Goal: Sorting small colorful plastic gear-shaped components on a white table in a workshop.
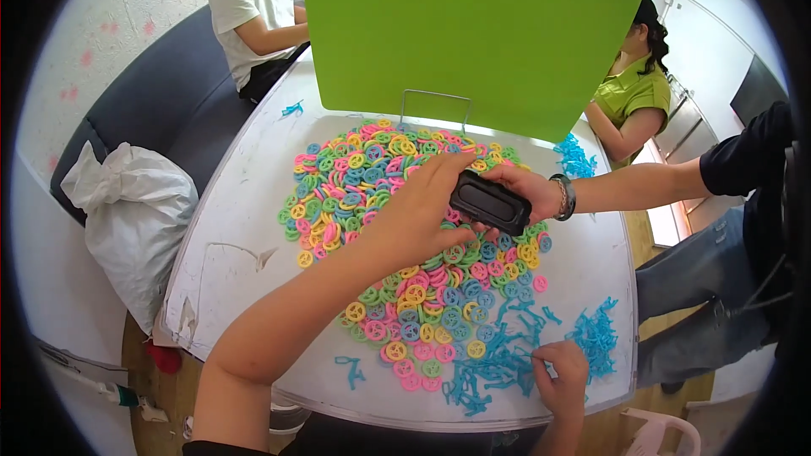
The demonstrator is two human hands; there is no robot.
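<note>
My left hand (pixel 420 215) reaches over the pile of small pastel plastic wheels (pixel 355 177). Its thumb and fingers are spread around the left end of a black oblong device (pixel 492 203); a firm hold is not visible. Another person's hand (pixel 541 192), with a bracelet at the wrist, holds that device from the right. Near the front edge, my right hand (pixel 562 376) has thumb and forefinger pinched together beside loose blue plastic forked pieces (pixel 494 371). Whatever is in the pinch is too small to make out.
A green panel (pixel 473 34) stands across the back of the white table (pixel 228 228), by a wire stand (pixel 435 93). More blue pieces (pixel 596 339) lie at right. Two people sit beyond; one stands at right. A tied white sack (pixel 135 211) rests left.
</note>
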